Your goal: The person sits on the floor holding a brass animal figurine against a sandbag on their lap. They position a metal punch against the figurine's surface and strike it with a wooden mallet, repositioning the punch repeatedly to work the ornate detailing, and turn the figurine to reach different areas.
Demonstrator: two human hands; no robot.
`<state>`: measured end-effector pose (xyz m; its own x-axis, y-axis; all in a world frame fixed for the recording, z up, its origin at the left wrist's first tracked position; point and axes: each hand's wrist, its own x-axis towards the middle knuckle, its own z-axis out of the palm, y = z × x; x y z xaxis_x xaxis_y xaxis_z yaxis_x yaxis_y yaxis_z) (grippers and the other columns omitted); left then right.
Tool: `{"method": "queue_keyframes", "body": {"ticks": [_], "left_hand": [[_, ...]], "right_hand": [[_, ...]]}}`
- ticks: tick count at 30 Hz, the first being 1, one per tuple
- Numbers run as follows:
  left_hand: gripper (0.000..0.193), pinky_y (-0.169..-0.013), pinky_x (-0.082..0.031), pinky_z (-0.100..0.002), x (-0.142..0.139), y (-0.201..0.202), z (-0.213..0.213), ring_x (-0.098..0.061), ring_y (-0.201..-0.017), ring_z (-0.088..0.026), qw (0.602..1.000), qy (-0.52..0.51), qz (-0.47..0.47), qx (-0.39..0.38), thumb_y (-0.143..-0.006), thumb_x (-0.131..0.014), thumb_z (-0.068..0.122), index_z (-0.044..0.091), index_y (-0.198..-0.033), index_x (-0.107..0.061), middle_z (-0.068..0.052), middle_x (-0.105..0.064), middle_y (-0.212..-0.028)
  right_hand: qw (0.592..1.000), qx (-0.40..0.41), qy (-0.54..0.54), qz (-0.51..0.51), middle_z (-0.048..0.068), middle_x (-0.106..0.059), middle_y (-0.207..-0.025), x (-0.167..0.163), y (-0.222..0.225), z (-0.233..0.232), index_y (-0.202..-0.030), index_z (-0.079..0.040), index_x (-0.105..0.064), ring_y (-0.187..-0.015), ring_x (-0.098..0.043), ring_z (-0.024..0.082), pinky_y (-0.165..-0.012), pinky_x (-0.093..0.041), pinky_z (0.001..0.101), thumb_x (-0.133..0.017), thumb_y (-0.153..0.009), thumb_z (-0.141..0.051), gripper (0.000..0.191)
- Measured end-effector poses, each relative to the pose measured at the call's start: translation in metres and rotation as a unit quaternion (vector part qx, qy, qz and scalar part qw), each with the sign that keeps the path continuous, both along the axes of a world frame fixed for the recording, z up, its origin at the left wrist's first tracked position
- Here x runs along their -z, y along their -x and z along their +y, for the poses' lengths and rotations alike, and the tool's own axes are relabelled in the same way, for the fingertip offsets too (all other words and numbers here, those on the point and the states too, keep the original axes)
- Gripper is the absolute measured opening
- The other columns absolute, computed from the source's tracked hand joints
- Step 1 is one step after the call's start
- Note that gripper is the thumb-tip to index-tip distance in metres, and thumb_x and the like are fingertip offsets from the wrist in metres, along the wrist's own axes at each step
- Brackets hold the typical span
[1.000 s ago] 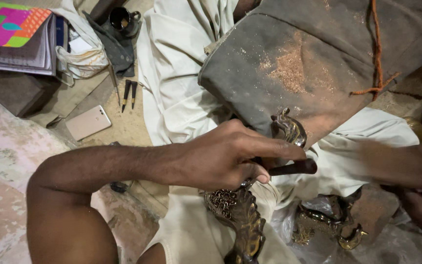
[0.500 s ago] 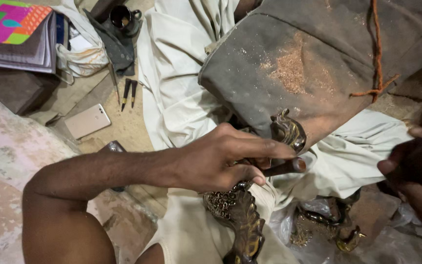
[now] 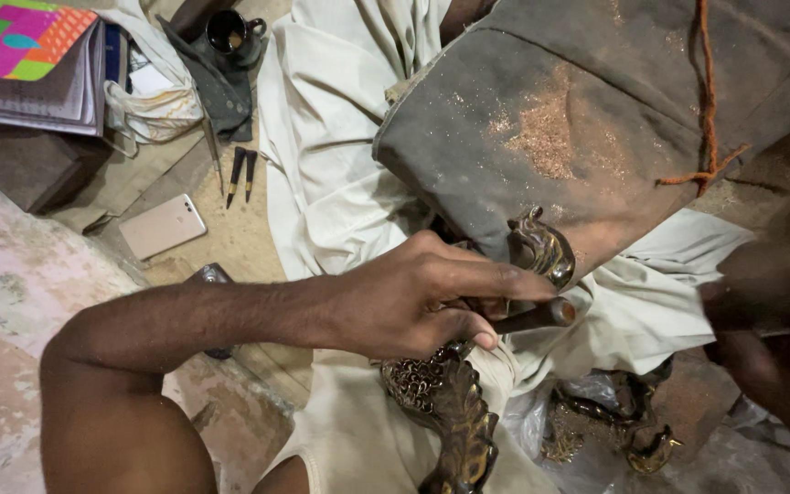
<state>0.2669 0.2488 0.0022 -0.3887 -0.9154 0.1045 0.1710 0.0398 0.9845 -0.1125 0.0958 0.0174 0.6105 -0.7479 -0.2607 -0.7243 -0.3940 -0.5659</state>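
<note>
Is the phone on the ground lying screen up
No, the pale phone lies with its back upward, its camera lens showing near one corner, beside two dark pointed tools.

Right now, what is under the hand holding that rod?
Under the left hand lies an ornate brass piece, its curled head showing above the fingers. The rod pokes out rightward. The middle of the piece is covered by the hand.
</note>
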Motion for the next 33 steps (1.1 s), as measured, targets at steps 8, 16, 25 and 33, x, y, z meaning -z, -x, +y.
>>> {"method": "queue_keyframes", "body": {"ticks": [8,16,25,33], "left_hand": [[0.049,-0.069,-0.066,-0.031,0.003,-0.003,-0.003,-0.08,-0.088,-0.017,0.999,0.02,-0.039,0.005,-0.1,-0.068,0.0,0.009,-0.147,-0.055,-0.013,-0.079,-0.112],[0.042,-0.067,-0.067,-0.028,0.014,-0.005,-0.002,-0.08,-0.084,-0.017,0.999,0.036,-0.023,-0.002,-0.102,-0.065,0.0,0.007,-0.142,-0.059,-0.016,-0.076,-0.122],[0.044,-0.078,-0.068,-0.033,0.015,-0.01,-0.003,-0.081,-0.092,-0.018,0.999,0.043,-0.013,0.004,-0.099,-0.07,0.0,0.006,-0.142,-0.061,-0.014,-0.075,-0.126],[0.046,-0.083,-0.069,-0.03,0.008,-0.016,-0.01,-0.08,-0.097,-0.017,0.999,0.033,0.011,0.019,-0.096,-0.065,-0.008,0.008,-0.14,-0.061,-0.011,-0.072,-0.132]], "right_hand": [[0.999,-0.022,0.024,0.001,0.015,-0.056,-0.097,0.005,0.007,0.004,-0.133,-0.001,-0.051,-0.082,-0.061,0.024,-0.072,-0.05,0.0325,-0.068,-0.093,0.002,0.044],[0.988,0.082,-0.126,0.019,0.008,-0.052,-0.074,-0.001,-0.013,0.006,-0.122,-0.005,-0.056,-0.052,-0.052,0.02,-0.049,-0.042,0.0324,-0.069,-0.094,0.003,0.032],[0.995,-0.015,0.064,0.075,0.014,-0.061,-0.085,-0.014,-0.045,0.007,-0.092,-0.002,-0.064,-0.067,-0.062,0.026,-0.064,-0.048,0.0367,-0.074,-0.091,0.004,0.011],[0.996,-0.009,0.066,0.056,0.014,-0.062,-0.089,-0.008,-0.036,0.012,-0.098,-0.001,-0.064,-0.072,-0.063,0.026,-0.067,-0.049,0.0358,-0.075,-0.089,0.004,0.015]]}}
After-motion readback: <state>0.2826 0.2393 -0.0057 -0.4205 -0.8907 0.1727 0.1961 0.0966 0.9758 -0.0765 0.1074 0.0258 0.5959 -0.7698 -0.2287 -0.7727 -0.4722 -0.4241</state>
